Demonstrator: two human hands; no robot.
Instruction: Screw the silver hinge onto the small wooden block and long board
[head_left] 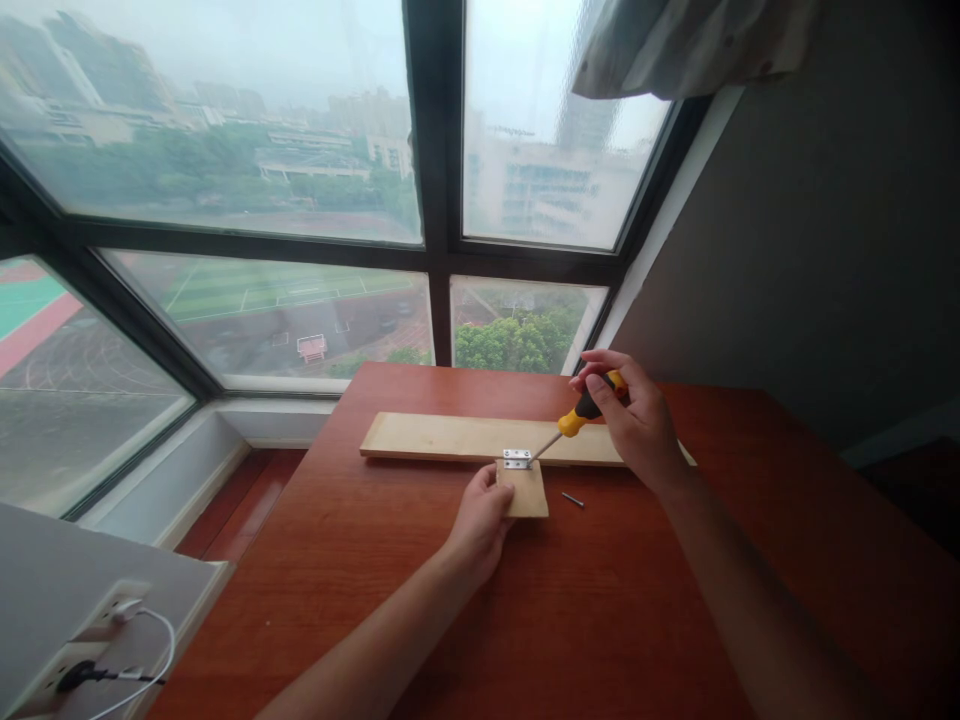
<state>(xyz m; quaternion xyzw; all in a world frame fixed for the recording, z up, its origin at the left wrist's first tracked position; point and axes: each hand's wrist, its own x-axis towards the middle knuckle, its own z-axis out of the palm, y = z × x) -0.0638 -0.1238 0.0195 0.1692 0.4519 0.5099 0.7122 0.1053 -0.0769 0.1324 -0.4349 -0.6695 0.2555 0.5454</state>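
A yellow and black screwdriver (574, 422) is gripped in my right hand (637, 415), its shaft slanting down to the left. The tip meets the right side of a silver metal hinge (517, 457). One leaf of the hinge lies on a small wooden piece (527, 492), the other on a long wooden board (435, 436). My left hand (484, 510) is closed on the left edge of the small piece, thumb on top. To the right of that piece lies a small metal pin or screw (573, 499); I cannot tell which.
The reddish-brown table (570, 620) carries the boards. Behind it stand dark-framed windows (442, 250), with a curtain (690, 50) hanging at the upper right. Wall sockets (112, 610) with plugged-in cables are at the lower left, beside the table.
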